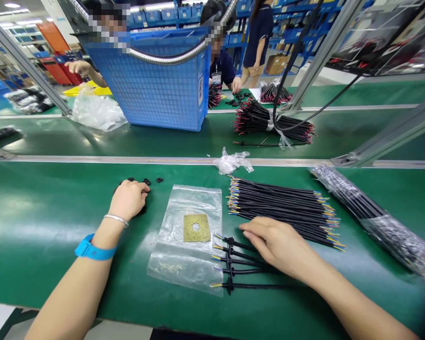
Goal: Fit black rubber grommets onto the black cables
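Observation:
My left hand [129,200] is lowered onto a cluster of small black parts [147,181] on the green bench, fingers curled down. Its fingertips are hidden, and I cannot make out what they hold. My right hand [281,245] hovers with fingers stretched out and nothing visible in them. Below it lie several black cables [265,286] side by side, each with a black grommet-like piece [229,285] near its stripped coloured ends. Just beyond that hand is a stack of black cables [279,200]. Between the hands, a yellow sponge [189,229] with a hole rests on a clear plastic bag [166,257].
A plastic-wrapped cable bundle [382,217] lies at the right. Crumpled plastic [232,161] sits by the metal rail [127,160]. Behind it stand a blue crate [163,89] and a tied bundle of red-tipped wires [258,118]. Other people work across the bench.

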A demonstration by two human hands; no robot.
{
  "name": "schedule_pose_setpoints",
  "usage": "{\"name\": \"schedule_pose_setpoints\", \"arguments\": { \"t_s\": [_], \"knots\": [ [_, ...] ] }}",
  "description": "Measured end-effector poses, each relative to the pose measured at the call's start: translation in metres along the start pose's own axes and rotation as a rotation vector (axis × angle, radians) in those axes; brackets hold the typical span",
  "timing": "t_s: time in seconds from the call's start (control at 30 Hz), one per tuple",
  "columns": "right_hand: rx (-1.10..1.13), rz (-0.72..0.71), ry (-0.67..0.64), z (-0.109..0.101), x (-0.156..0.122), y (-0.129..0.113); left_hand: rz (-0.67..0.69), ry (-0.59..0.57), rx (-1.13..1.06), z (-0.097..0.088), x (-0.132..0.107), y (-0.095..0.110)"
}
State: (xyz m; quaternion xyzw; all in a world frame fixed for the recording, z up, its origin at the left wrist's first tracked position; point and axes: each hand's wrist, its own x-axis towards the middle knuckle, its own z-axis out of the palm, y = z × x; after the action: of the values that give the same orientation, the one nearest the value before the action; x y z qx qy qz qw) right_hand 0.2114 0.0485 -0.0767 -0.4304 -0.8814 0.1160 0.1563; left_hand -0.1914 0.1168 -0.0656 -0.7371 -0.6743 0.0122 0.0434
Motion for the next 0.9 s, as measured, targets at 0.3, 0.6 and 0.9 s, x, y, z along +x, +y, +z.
{"name": "schedule_pose_setpoints", "arguments": {
  "t_s": [0.3, 0.6, 0.9],
  "knots": [
    [-0.226, 0.09, 0.119, 0.008, 0.008, 0.031, 0.019, 0.051, 0.005, -0.006, -0.005, 0.014],
    [-0.304, -0.044, 0.299, 0.001, 0.006, 0.034, -0.087, 0.145, -0.053, -0.005, -0.001, 0.005],
    [-0.184, -0.173, 0.449, -0.001, 0.009, 0.009, -0.021, 0.203, -0.104, 0.012, 0.013, 0.023]
  ]
}}
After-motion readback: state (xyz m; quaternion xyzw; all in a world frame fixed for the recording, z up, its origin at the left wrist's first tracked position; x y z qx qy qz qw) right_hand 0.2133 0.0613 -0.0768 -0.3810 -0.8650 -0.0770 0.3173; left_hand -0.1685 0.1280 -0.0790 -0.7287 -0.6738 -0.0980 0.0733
